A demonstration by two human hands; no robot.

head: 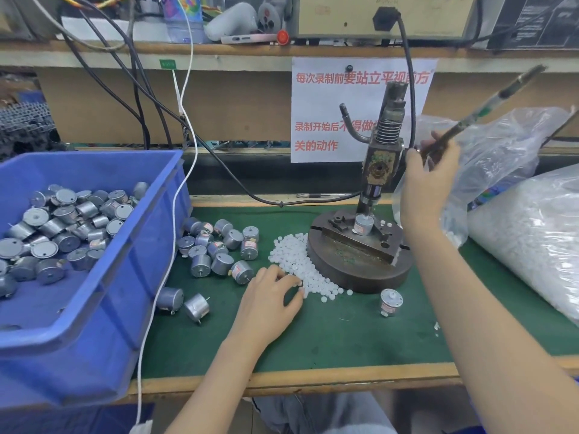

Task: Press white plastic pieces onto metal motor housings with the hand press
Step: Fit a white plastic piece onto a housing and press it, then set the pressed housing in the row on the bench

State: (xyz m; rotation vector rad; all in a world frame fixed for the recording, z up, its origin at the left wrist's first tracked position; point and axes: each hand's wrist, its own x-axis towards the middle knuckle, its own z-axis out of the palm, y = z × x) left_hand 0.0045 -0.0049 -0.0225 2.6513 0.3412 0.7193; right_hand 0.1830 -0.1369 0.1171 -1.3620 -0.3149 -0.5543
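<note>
- Where the tabletop (344,333) ends leftward: blue bin (150,245), holding metal motor housings (62,220).
- Clear bag (560,186), right: white plastic pieces (526,255).
- Hand press (380,164): one housing (363,224) seated under ram; right hand (429,186) grips lever (482,111).
- Left hand (269,299): fingers curled on loose white-piece pile (294,261); pinch not discernible.

bin (150,277) blue | mat (344,333) green | plastic pieces (294,261) white | motors (219,245) grey
</note>
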